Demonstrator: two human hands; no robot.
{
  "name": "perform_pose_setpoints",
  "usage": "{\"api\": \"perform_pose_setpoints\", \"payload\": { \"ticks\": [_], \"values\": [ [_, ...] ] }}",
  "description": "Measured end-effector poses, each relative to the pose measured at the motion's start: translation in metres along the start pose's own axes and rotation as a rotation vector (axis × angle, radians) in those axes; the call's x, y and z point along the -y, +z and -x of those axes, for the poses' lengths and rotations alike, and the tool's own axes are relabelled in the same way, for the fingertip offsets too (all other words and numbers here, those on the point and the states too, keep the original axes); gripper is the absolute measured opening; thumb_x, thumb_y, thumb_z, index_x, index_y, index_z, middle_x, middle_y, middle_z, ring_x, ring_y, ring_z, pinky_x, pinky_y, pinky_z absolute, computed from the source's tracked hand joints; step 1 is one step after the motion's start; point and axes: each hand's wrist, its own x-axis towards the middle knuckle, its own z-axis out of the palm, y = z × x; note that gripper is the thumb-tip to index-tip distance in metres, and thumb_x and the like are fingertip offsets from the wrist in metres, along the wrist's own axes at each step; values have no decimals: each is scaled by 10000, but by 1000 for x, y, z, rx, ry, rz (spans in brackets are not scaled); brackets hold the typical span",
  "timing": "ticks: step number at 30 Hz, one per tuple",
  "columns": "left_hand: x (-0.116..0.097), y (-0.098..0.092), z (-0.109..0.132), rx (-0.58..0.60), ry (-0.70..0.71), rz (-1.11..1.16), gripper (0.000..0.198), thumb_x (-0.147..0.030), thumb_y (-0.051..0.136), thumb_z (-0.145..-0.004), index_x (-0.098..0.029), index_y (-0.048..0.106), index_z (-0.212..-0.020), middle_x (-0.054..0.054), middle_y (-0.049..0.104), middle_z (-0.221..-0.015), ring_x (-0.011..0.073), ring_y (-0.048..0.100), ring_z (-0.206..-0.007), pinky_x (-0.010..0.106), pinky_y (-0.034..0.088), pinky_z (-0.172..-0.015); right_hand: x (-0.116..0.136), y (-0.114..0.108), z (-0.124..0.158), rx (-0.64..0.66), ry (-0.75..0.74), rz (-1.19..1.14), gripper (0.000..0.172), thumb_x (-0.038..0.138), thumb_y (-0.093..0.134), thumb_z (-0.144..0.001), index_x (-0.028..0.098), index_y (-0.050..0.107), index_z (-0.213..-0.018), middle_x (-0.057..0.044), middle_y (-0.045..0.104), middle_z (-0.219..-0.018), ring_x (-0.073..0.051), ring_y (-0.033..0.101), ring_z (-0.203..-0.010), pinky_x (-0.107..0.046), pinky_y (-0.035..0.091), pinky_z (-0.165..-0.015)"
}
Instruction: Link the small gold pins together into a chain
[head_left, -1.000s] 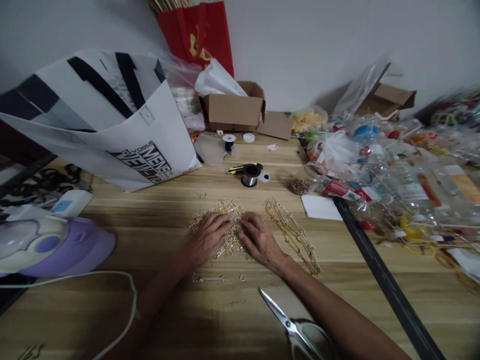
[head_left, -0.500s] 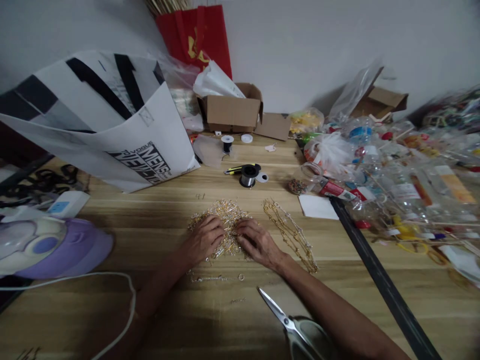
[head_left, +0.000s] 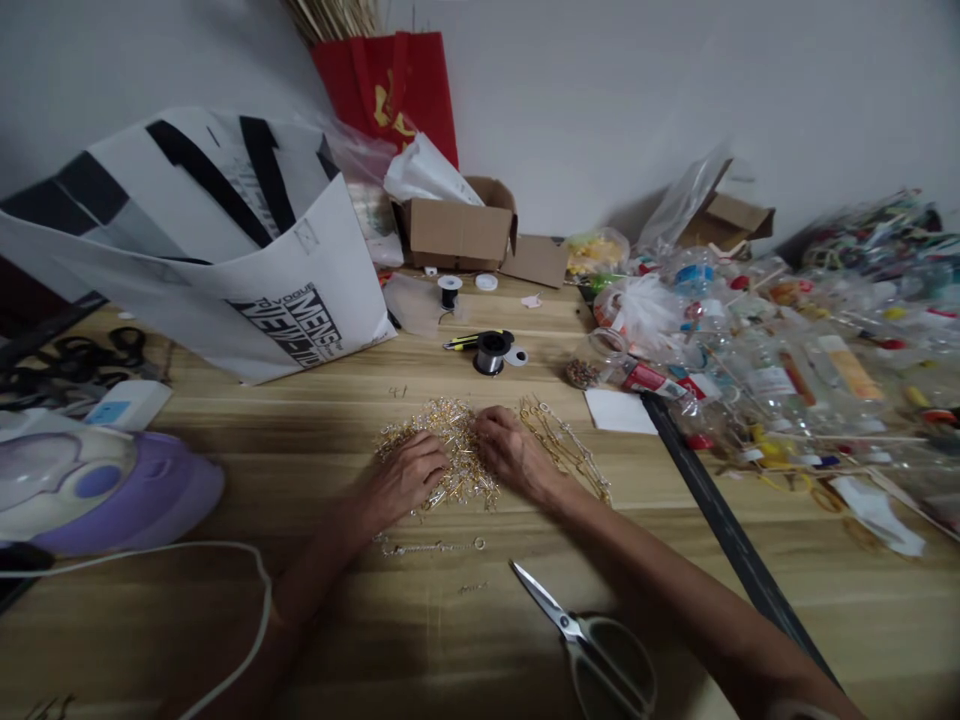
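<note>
A loose heap of small gold and silver pins (head_left: 450, 440) lies on the wooden table (head_left: 300, 440). My left hand (head_left: 403, 477) rests on the heap's left side with its fingers curled down into the pins. My right hand (head_left: 511, 449) lies on the heap's right side, fingers bent and pressed into the pile. Whether either hand holds a piece is hidden by the fingers. Gold chains (head_left: 566, 448) lie just right of my right hand. A short silver chain (head_left: 431, 546) lies below the heap.
Scissors (head_left: 592, 645) lie near the front edge. A wire spool (head_left: 491, 351) and a yellow tool sit behind the heap. A white shopping bag (head_left: 225, 250), a cardboard box (head_left: 457, 232), a purple device (head_left: 97, 490) and a white cable (head_left: 225, 570) stand left. Plastic bags clutter the right beyond a black bar (head_left: 720, 520).
My right hand has moved up and slightly right over the pin heap. The camera has tilted, so the whole scene sits a little higher and leftward.
</note>
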Motion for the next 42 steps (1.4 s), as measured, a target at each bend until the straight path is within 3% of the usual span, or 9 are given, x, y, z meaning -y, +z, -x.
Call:
{"api": "perform_pose_setpoints", "payload": {
  "ticks": [8,15,30,42],
  "values": [
    [4,3,3,-11,21,-2,177,-136,493,-882,-158,632,-776,42,615,-820,172,523,-852,310,433,-789,2,0,-35,263,-119,321,99,104,515,-863,148,602,-881,-88,561,-948,-172,510,-843,-274,415,-755],
    [2,2,3,-16,-5,-26,172,-113,494,-872,-152,630,-775,37,611,-798,170,529,-828,301,432,-777,1,5,-42,312,-198,470,74,123,510,-892,143,581,-887,-84,574,-907,-169,514,-818,-270,393,-737],
    [5,2,3,-14,16,28,156,-135,503,-875,-156,646,-816,48,630,-837,172,537,-865,310,443,-808,7,-14,-37,407,-192,410,104,120,500,-897,154,596,-875,-63,600,-860,-139,539,-725,-238,360,-630],
    [8,3,3,-63,-6,62,169,-124,508,-865,-150,637,-759,51,642,-798,167,552,-826,309,453,-778,-1,-20,-29,309,-134,186,123,142,456,-905,157,576,-883,-58,583,-869,-133,549,-746,-220,381,-657]
  ]
}}
